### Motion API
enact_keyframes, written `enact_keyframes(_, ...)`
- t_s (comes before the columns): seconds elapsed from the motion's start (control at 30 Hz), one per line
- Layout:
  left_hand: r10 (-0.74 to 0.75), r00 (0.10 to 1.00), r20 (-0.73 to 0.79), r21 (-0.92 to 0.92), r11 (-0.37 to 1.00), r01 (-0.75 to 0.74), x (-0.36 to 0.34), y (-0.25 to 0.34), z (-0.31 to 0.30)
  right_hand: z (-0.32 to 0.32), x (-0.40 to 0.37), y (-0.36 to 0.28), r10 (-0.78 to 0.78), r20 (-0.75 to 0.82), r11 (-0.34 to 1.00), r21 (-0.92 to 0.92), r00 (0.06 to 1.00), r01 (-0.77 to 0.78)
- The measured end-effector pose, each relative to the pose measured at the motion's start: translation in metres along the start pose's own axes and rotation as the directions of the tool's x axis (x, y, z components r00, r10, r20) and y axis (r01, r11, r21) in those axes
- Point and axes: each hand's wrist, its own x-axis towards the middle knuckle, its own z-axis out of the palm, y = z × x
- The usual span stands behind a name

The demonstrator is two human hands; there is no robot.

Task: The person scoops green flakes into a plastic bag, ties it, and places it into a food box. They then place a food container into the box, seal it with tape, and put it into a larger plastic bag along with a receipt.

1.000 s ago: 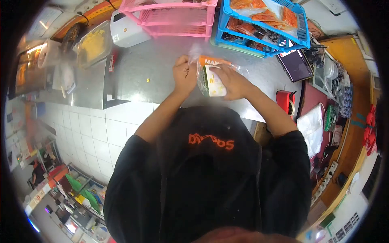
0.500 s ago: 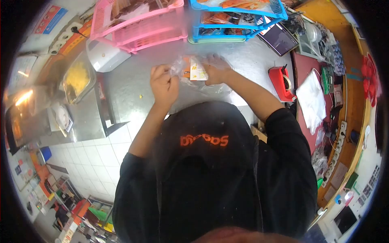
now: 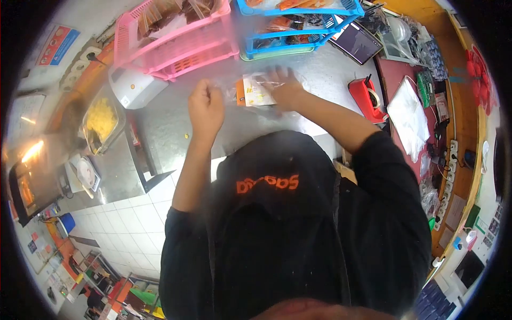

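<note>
On the metal worktop lies a white and orange printed packet (image 3: 258,92) inside a clear plastic bag (image 3: 230,92). My left hand (image 3: 206,106) is closed in a fist to the left of the packet, with the bag's edge stretched towards it. My right hand (image 3: 286,92) rests over the packet's right side, its fingers spread and slightly blurred. The bag's outline is hard to follow against the shiny surface.
Behind my hands stand a pink basket rack (image 3: 181,45) and a blue basket rack (image 3: 298,29), both holding packets. A red tape dispenser (image 3: 368,101) and white plastic bags (image 3: 408,120) lie to the right. On the left are a tub of yellow food (image 3: 101,118) and a white device (image 3: 133,86).
My left hand has moved a little left, away from the packet, and closed more into a fist. My right hand's fingers have spread over the bag. The view has shifted slightly.
</note>
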Motion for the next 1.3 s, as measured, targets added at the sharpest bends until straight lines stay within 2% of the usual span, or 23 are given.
enact_keyframes(0.1, 0.045, 0.996, 0.078, 0.204, 0.977, -0.060, -0.003, -0.011, -0.013, -0.051, -0.013, 0.015, -0.033, 0.219, 0.985, -0.159, 0.975, 0.069)
enact_keyframes(0.17, 0.096, 0.992, 0.086, 0.065, 0.993, -0.102, -0.001, -0.022, -0.012, -0.094, -0.015, 0.028, -0.091, 0.556, 0.989, -0.048, 0.826, 0.142)
enact_keyframes(0.23, 0.140, 0.987, 0.084, -0.085, 0.988, -0.133, 0.002, -0.026, -0.016, -0.128, -0.028, 0.036, -0.161, 0.491, 0.986, 0.052, 0.856, 0.156)
enact_keyframes(0.27, -0.004, 0.990, 0.142, -0.191, 0.981, 0.031, 0.001, -0.025, -0.019, -0.140, -0.036, 0.041, -0.244, 0.441, 0.969, 0.133, 0.864, 0.206)
enact_keyframes(0.3, -0.146, 0.967, 0.210, -0.286, 0.936, 0.204, 0.001, -0.024, -0.019, -0.145, -0.046, 0.049, -0.345, 0.387, 0.918, -0.053, 0.855, 0.394)
enact_keyframes(0.33, -0.144, 0.968, 0.208, -0.291, 0.935, 0.202, 0.002, -0.023, -0.017, -0.142, -0.049, 0.055, -0.342, 0.389, 0.917, -0.058, 0.855, 0.394)
enact_keyframes(0.4, -0.100, 0.944, 0.314, -0.479, 0.842, 0.249, -0.001, -0.013, -0.009, -0.131, -0.045, 0.061, -0.649, 0.283, 0.627, -0.327, 0.706, 0.707)
enact_keyframes(0.43, -0.028, 0.889, 0.457, -0.443, 0.860, 0.255, -0.005, -0.016, 0.002, -0.124, -0.040, 0.060, -0.775, 0.077, 0.566, -0.356, 0.627, 0.743)
enact_keyframes(0.47, 0.036, 0.814, 0.580, -0.406, 0.879, 0.251, -0.010, -0.017, 0.016, -0.124, -0.037, 0.054, -0.791, 0.084, 0.543, -0.360, 0.607, 0.758)
enact_keyframes(0.5, 0.169, 0.849, 0.501, -0.350, 0.936, 0.021, -0.019, -0.005, 0.032, -0.128, -0.034, 0.043, -0.810, -0.211, 0.585, -0.371, 0.548, 0.722)
enact_keyframes(0.53, 0.301, 0.850, 0.432, -0.256, 0.945, -0.205, -0.027, 0.008, 0.052, -0.130, -0.028, 0.030, -0.760, -0.487, 0.622, -0.356, 0.430, 0.697)
enact_keyframes(0.6, 0.245, 0.941, 0.234, -0.312, 0.935, -0.166, -0.032, 0.007, 0.089, -0.109, -0.023, 0.023, -0.656, -0.606, 0.687, -0.233, 0.450, 0.688)
enact_keyframes(0.67, 0.154, 0.943, 0.295, -0.146, 0.983, -0.115, -0.020, 0.009, 0.082, -0.081, -0.025, 0.023, 0.067, -0.736, 0.749, 0.483, 0.674, 0.453)
enact_keyframes(0.7, 0.071, 0.918, 0.391, 0.010, 0.997, -0.081, -0.014, 0.014, 0.078, -0.057, -0.029, 0.030, 0.281, -0.618, 0.525, 0.740, 0.734, 0.421)
enact_keyframes(0.73, 0.059, 0.928, 0.369, 0.013, 0.998, -0.069, -0.009, 0.022, 0.075, -0.038, -0.033, 0.030, 0.256, -0.621, 0.522, 0.734, 0.741, 0.435)
enact_keyframes(0.8, 0.440, 0.847, 0.298, 0.116, 0.864, -0.490, -0.005, 0.033, 0.067, 0.016, -0.039, 0.024, 0.328, -0.498, 0.527, 0.802, 0.803, 0.282)
enact_keyframes(0.83, 0.434, 0.850, 0.300, 0.125, 0.865, -0.486, -0.010, 0.035, 0.070, 0.113, -0.023, 0.042, 0.160, -0.409, 0.723, 0.669, 0.899, 0.175)
enact_keyframes(0.9, 0.612, 0.715, 0.338, 0.070, 0.741, -0.667, -0.020, 0.043, 0.083, 0.150, 0.001, 0.024, 0.184, -0.400, 0.712, 0.684, 0.898, 0.159)
enact_keyframes(1.0, 0.573, 0.687, 0.446, -0.155, 0.806, -0.571, -0.008, 0.016, 0.084, 0.199, 0.016, -0.006, 0.259, -0.388, 0.697, 0.709, 0.884, 0.107)
enact_keyframes(1.03, 0.374, 0.781, 0.500, -0.001, 0.902, -0.431, 0.005, 0.006, 0.059, 0.213, 0.051, -0.001, 0.282, -0.385, 0.693, 0.715, 0.879, 0.091)
enact_keyframes(1.1, 0.105, 0.842, 0.530, 0.510, 0.753, -0.415, 0.027, -0.059, 0.039, 0.241, 0.068, -0.008, 0.338, -0.381, 0.686, 0.726, 0.860, 0.052)
enact_keyframes(1.23, 0.255, 0.745, 0.616, 0.277, 0.815, -0.508, 0.004, -0.121, 0.088, 0.302, 0.094, -0.023, 0.421, -0.358, 0.665, 0.746, 0.833, -0.015)
enact_keyframes(1.3, 0.229, 0.811, 0.539, 0.253, 0.874, -0.414, -0.004, -0.128, 0.116, 0.169, 0.035, -0.015, 0.331, -0.175, 0.584, 0.810, 0.927, -0.056)
